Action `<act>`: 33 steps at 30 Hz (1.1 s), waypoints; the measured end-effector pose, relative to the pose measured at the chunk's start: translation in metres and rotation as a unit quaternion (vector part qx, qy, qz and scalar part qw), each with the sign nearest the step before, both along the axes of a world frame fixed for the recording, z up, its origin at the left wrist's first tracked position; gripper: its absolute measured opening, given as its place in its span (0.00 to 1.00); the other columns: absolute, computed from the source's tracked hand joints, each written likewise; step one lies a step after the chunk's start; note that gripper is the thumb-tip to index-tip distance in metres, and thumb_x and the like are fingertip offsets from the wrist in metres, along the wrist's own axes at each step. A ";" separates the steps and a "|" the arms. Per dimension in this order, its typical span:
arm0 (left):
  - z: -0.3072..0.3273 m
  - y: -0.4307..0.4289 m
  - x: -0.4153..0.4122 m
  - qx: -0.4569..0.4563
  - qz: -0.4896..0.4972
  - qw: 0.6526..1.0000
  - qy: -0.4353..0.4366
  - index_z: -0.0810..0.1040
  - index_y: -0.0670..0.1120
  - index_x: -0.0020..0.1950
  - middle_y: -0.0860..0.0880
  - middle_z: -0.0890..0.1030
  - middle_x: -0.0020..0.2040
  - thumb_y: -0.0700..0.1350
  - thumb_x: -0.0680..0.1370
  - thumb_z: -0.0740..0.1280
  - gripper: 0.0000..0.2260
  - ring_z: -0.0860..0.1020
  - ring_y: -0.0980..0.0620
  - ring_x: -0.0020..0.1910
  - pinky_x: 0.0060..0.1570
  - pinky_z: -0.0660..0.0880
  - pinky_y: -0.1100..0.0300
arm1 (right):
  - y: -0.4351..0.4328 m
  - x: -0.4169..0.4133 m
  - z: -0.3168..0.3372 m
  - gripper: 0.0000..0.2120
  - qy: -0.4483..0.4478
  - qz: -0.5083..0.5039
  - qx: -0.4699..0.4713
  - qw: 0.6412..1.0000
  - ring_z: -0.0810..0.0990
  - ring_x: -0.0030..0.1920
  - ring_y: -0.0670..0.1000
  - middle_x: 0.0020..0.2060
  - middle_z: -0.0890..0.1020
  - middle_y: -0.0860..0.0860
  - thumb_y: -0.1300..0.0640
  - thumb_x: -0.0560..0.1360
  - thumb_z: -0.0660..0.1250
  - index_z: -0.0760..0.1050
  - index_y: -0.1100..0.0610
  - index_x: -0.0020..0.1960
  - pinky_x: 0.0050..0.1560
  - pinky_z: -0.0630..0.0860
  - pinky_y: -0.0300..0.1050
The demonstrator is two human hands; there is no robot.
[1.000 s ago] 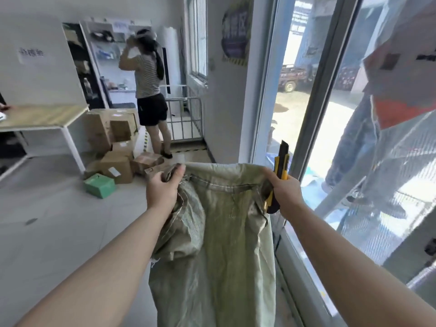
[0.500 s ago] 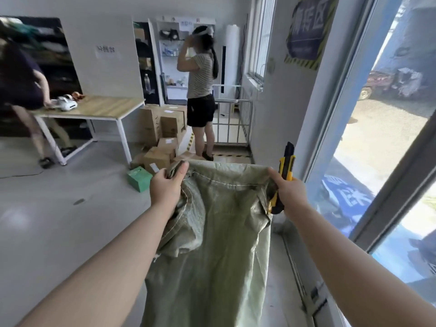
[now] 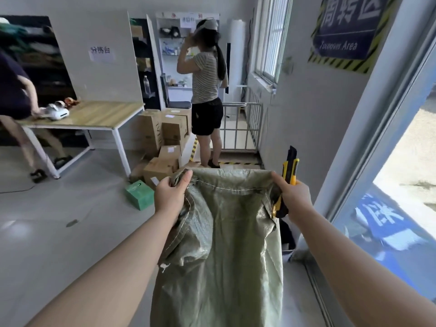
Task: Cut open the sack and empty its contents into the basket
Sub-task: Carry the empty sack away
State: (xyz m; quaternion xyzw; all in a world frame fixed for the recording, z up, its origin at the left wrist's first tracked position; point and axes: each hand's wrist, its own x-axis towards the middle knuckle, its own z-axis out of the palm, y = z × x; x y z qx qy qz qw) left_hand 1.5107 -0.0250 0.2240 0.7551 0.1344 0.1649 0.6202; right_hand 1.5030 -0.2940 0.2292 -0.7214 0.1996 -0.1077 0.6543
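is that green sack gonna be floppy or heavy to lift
Likely floppy: the sack hangs in folds between the left hand and right hand. Probably light, since it drapes flat. Its woven sheen hints it's slippery.

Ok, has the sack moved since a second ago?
Yes: the sack swung left, toward the green box; the knife beside it now stands against the grey wall, not the door frame.

Sack point(image 3: 226, 232): green woven, hanging limp from both hands.
Left hand point(image 3: 170, 194): grips one top corner.
Right hand point(image 3: 295, 197): grips the other corner and a yellow utility knife point(image 3: 290, 171), pointing up.
Floor: cardboard boxes point(image 3: 165, 138), green box point(image 3: 139, 194).
Table point(image 3: 94, 115): wooden top, white legs.
Wall: blue sign point(image 3: 349, 27).
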 end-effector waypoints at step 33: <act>-0.013 0.052 0.484 -0.006 -0.022 0.999 0.029 0.75 0.45 0.43 0.52 0.74 0.33 0.61 0.72 0.69 0.19 0.72 0.54 0.32 0.29 0.64 0.60 | 0.057 0.480 -0.009 0.18 -0.010 -0.040 0.011 0.999 0.76 0.35 0.53 0.34 0.75 0.56 0.45 0.70 0.74 0.72 0.58 0.41 0.37 0.76 0.46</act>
